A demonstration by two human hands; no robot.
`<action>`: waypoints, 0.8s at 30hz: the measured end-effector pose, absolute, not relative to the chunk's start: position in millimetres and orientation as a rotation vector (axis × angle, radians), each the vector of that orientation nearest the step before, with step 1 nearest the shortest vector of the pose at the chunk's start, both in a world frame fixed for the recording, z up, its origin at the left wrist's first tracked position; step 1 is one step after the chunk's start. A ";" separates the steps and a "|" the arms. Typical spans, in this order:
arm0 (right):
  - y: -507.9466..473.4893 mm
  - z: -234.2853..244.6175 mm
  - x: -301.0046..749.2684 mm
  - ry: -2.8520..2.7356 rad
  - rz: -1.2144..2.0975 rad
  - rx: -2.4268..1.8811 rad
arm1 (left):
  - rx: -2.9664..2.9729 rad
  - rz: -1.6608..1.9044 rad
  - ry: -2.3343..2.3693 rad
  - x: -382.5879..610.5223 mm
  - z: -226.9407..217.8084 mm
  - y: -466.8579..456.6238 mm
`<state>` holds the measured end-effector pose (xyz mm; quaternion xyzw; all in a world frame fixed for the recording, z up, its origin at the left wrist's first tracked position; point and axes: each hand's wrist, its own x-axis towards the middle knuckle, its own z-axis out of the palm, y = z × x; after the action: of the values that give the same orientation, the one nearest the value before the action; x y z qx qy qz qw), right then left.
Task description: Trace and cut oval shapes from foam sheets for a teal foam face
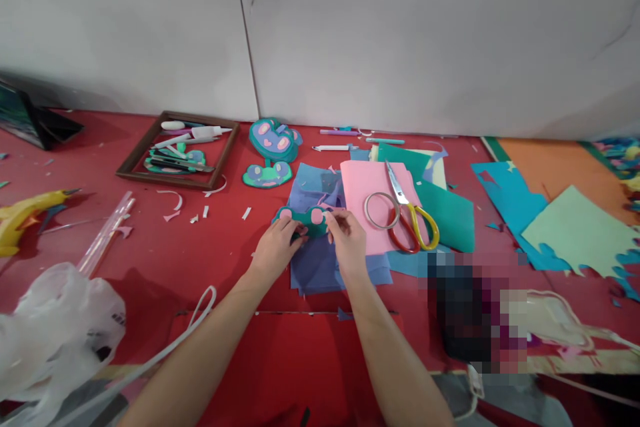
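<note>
Between my two hands is a teal felt cutout [305, 221] with pink rounded spots on it. My left hand [276, 245] pinches its left end, fingers closed. My right hand [347, 240] has thumb and fingertips pressed together at its right end, by a pink spot; a small pale bit shows at the fingertips. Below them lie purple-blue felt sheets [317, 270]. Just right of my right hand are pink sheets [357, 180], with a ring of tape [381, 211] and scissors [411, 213] with red and yellow handles on top.
A wooden frame [173, 180] holds pens and a cutter. Finished-looking felt shapes [270, 140] lie beyond my hands. A yellow glue gun [30, 213], clear glue sticks [107, 230] and a plastic bag [60, 327] are left. Blue and green sheets [580, 230] lie right; a wall stands behind.
</note>
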<state>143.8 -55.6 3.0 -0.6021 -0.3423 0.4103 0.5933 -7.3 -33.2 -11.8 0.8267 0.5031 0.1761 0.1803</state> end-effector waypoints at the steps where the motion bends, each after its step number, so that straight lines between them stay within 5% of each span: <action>1: -55.8 3.1 143.7 -0.798 0.952 -1.403 | 2.349 0.508 1.419 -6.9 -12.7 -32.8; 15: -53.9 4.5 141.8 -0.772 0.968 -1.398 | 2.533 0.687 1.370 -9.6 -7.9 -35.7; 24: -54.3 2.4 138.7 -0.712 1.036 -1.384 | 1.323 0.992 1.363 -6.2 -3.7 -32.3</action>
<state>138.7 -54.3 2.4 -0.5956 -0.3065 0.4457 0.5939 -6.2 -32.3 -3.7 0.5421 0.5585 0.4062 0.4788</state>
